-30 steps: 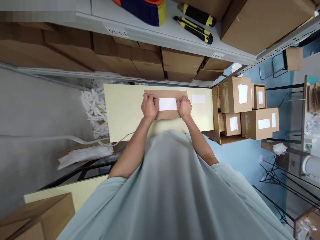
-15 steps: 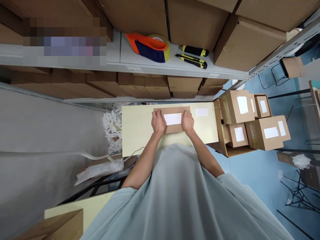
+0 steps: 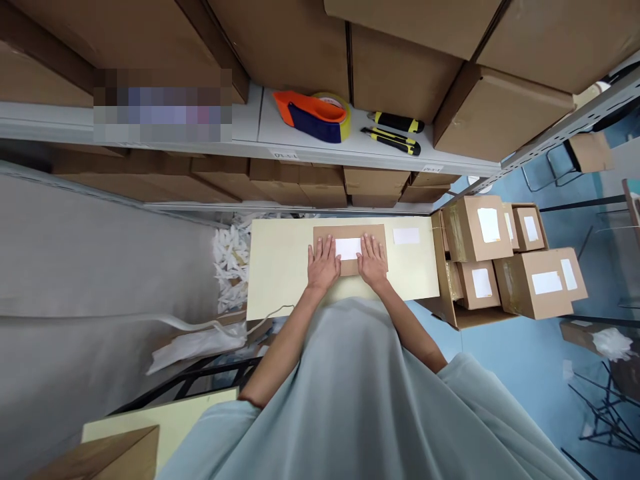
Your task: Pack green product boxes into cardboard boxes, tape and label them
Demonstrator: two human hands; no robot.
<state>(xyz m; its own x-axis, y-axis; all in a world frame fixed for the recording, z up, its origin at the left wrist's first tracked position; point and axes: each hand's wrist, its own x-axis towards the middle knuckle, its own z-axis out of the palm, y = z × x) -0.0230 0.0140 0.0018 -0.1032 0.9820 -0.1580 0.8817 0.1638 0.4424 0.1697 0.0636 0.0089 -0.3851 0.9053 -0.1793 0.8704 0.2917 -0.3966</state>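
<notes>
Left hand (image 3: 324, 265) and right hand (image 3: 373, 263) lie flat, open, beside a white label (image 3: 348, 249) on cardboard (image 3: 350, 268). Smooth evenly left and right.

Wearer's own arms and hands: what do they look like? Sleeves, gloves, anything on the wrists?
The left hand and right hand are both ungloved, with no watch, bracelet or ring visible. Both forearms are bare. The sleeves are short, loose and plain pale grey-blue, matching the garment over the body. No markings or cables show on them.
</notes>
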